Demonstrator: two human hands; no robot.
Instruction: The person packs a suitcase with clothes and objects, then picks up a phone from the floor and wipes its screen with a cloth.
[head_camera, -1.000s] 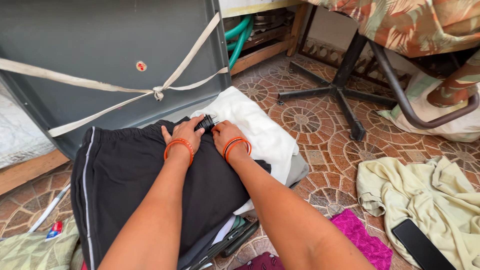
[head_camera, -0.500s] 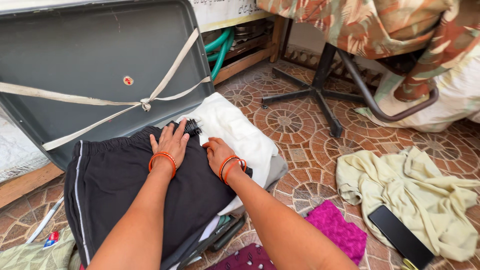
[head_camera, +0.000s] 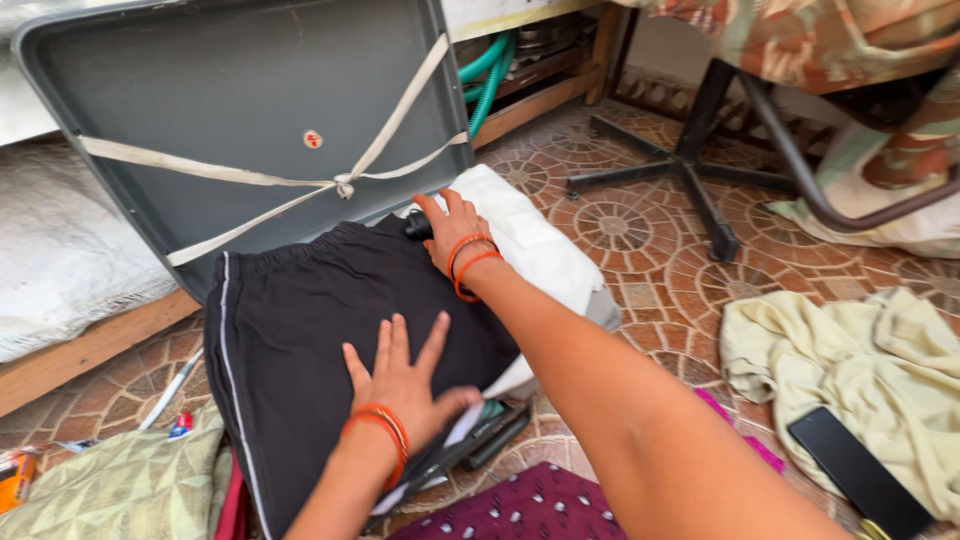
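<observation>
While the black shorts (head_camera: 330, 320) lie spread across the top of the packed suitcase (head_camera: 470, 445), both hands press on them. The left hand (head_camera: 405, 385) lies flat near the front edge, fingers spread wide, holding nothing. The right hand (head_camera: 447, 228) rests at the far edge of the shorts, fingers extended and loosely together, touching a small black ribbed object (head_camera: 417, 226) — whether it grips that object cannot be told. Each wrist carries orange bangles (head_camera: 468, 262).

Under the shorts, a white cloth (head_camera: 540, 250) sticks out to the right. Behind stands the open grey lid (head_camera: 200, 90), crossed by cream straps (head_camera: 345, 185) knotted in the middle.

Around the suitcase is a patterned tile floor (head_camera: 640, 230). To the right lies a pale yellow cloth (head_camera: 850, 360) with a dark phone (head_camera: 860, 485) on it — well apart from the hands. A maroon dotted fabric (head_camera: 530, 510) lies at the front, a green hose (head_camera: 485, 75) beyond the lid, and a black chair base (head_camera: 690, 175) further right.
</observation>
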